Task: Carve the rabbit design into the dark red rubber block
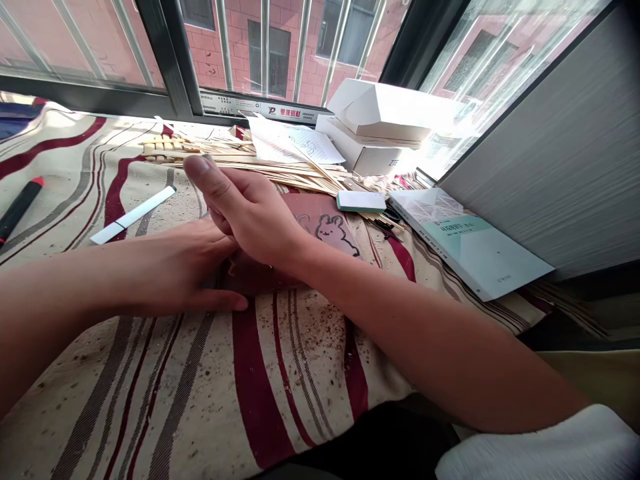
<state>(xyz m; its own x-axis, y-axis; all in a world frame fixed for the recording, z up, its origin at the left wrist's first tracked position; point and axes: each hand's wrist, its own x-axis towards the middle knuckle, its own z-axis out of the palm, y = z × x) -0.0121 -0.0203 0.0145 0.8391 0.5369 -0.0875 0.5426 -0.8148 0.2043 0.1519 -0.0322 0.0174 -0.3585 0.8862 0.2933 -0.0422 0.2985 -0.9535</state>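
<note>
My left hand lies flat on the striped cloth, thumb stretched along the near edge of a dark red sheet with a bunny drawing. My right hand crosses over it, thumb raised and fingers curled down toward the sheet; whatever sits under those fingers is hidden. Both hands meet at the sheet's left end.
A pile of thin wooden strips lies behind the hands, with papers and white boxes by the window. A green-edged block, a teal book, a white ruler-like strip and a red-tipped black marker lie around.
</note>
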